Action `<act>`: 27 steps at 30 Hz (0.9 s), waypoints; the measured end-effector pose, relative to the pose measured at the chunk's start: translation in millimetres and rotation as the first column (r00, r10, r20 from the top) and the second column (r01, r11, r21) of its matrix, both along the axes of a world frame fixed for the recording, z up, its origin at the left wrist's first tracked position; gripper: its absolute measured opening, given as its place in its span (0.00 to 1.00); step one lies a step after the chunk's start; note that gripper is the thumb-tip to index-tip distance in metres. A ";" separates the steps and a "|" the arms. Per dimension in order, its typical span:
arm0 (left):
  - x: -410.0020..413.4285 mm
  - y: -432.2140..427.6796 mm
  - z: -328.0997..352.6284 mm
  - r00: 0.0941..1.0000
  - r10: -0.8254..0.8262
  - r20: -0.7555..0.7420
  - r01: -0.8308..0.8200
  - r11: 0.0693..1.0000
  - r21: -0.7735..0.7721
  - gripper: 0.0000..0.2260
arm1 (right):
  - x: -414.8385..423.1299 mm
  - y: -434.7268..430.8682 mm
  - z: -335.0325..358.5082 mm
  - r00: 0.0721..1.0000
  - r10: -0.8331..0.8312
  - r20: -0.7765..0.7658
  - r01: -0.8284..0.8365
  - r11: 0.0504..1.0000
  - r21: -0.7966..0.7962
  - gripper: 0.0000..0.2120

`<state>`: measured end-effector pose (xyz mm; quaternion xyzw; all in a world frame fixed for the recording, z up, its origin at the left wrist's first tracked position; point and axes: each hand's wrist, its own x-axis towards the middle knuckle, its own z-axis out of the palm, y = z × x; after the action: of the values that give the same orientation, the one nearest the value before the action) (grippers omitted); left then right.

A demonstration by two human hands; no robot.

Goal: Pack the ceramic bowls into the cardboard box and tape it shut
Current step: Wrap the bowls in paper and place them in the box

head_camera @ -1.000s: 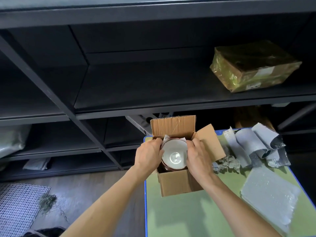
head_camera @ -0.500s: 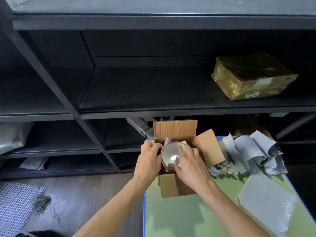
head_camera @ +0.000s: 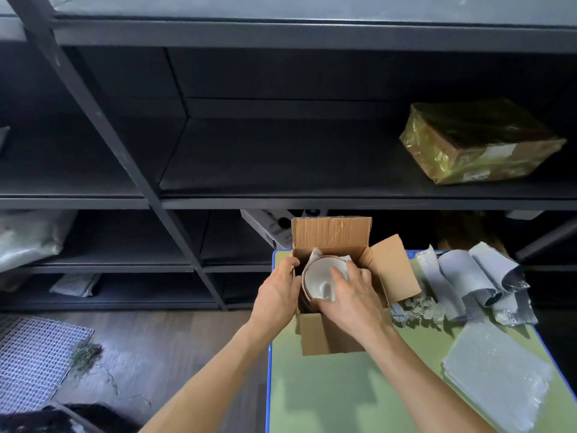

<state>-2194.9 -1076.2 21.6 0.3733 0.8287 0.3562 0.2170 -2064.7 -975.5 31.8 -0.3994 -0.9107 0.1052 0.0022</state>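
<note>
Bowl (head_camera: 318, 282) sinking into box (head_camera: 331, 235); right hand (head_camera: 352, 298), fingers flat, now pressing on it; left hand (head_camera: 278, 292) now gripping box's left wall.

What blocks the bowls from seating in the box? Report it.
Nothing visible. The ceramic bowls sit inside the cardboard box, flaps folded open, white paper tucked behind them. The right hand rests on the top one; the left hand grips the box's left wall. Below the stack is hidden.
</note>
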 end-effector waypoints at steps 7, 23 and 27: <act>-1.0 1.7 -2.9 1.000 0.001 0.005 -0.001 1.000 -0.006 0.11 | -6.3 -0.1 2.6 1.000 0.001 0.017 -0.001 1.000 -0.002 0.29; 0.0 0.3 6.7 0.999 0.011 0.030 -0.010 1.000 -0.029 0.12 | -7.8 1.4 1.1 0.998 -0.009 0.056 0.010 1.000 -0.019 0.28; 0.5 -2.2 9.2 1.000 -0.019 -0.019 0.019 0.999 -0.042 0.13 | -1.4 2.1 1.3 0.999 -0.001 0.040 0.002 1.000 -0.015 0.29</act>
<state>-2194.4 -1078.4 30.8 0.3800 0.8344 0.3330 0.2201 -2066.1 -973.4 33.0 -0.4023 -0.9094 0.1039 -0.0192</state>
